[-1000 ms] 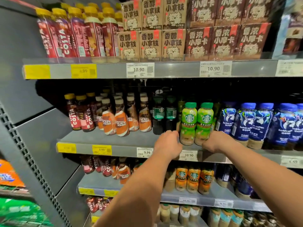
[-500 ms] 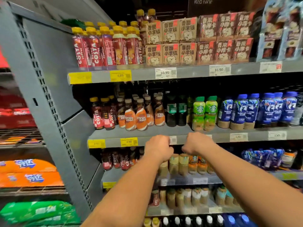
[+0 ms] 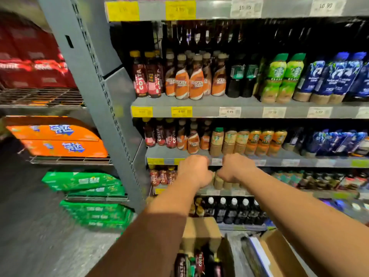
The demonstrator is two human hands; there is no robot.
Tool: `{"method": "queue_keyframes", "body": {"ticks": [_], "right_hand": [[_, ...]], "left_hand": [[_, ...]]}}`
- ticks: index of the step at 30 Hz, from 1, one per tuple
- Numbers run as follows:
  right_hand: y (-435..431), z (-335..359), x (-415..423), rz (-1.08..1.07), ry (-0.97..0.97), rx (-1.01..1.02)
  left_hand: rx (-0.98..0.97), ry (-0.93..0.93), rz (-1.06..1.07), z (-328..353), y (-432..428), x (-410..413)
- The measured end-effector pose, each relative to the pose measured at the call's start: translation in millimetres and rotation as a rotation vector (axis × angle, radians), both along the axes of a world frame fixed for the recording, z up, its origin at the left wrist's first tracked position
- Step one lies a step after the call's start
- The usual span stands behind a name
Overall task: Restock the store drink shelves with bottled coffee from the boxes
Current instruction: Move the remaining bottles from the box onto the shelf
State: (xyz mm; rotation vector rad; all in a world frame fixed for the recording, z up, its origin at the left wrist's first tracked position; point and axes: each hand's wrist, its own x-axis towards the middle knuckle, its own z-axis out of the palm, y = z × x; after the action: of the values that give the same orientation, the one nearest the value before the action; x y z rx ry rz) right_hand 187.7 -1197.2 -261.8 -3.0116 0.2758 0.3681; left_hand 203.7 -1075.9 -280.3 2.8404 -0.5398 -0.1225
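Observation:
My left hand (image 3: 194, 170) and my right hand (image 3: 235, 168) hover side by side with fingers curled, in front of the third shelf's edge (image 3: 279, 161), and nothing shows in either. Two green Starbucks bottles (image 3: 283, 76) stand on the shelf above, beside dark bottles (image 3: 239, 76) and orange Nescafe bottles (image 3: 189, 80). Below my arms an open cardboard box (image 3: 201, 232) holds red Costa coffee bottles (image 3: 191, 264).
A second cardboard box (image 3: 279, 254) lies on the floor at right. Blue bottles (image 3: 335, 76) fill the shelves' right side. A grey upright (image 3: 95, 76) bounds the shelving on the left, with orange (image 3: 60, 140) and green packs (image 3: 89, 182) beyond it.
Both hands drew back and down from the green Starbucks bottles on the upper shelf. The view dropped, bringing the lower shelves and the boxes on the floor into sight.

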Motion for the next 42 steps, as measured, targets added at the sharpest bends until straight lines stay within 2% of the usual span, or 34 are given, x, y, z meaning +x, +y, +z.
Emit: {"method": "queue_keyframes", "body": {"ticks": [9, 16, 23, 30, 40, 42], "right_hand": [[12.8, -118.4, -19.7, 0.037, 0.193, 0.049], [-4.6, -217.7, -23.1, 0.105, 0.396, 0.075], [-24.8, -306.6, -19.5, 0.166, 0.565, 0.008], [-47.0, -375.3, -11.2, 0.133, 0.646, 0.161], [-42.0, -510.0, -32.9, 0.044, 0.831, 0.259], [-39.3, -538.3, -37.4, -0.027, 0.850, 0.307]], "left_hand": [[0.055, 0.224, 0.105, -111.3, 16.3, -24.2], [0.065, 0.411, 0.082, -214.8, 6.1, -42.3], [0.094, 0.562, 0.210, -287.0, -3.9, -40.5], [0.133, 0.674, 0.278, -355.8, -10.9, -45.5], [0.026, 0.841, 0.370, -489.1, -8.8, -48.7], [0.016, 0.874, 0.382, -515.4, -2.6, -51.0]]}}
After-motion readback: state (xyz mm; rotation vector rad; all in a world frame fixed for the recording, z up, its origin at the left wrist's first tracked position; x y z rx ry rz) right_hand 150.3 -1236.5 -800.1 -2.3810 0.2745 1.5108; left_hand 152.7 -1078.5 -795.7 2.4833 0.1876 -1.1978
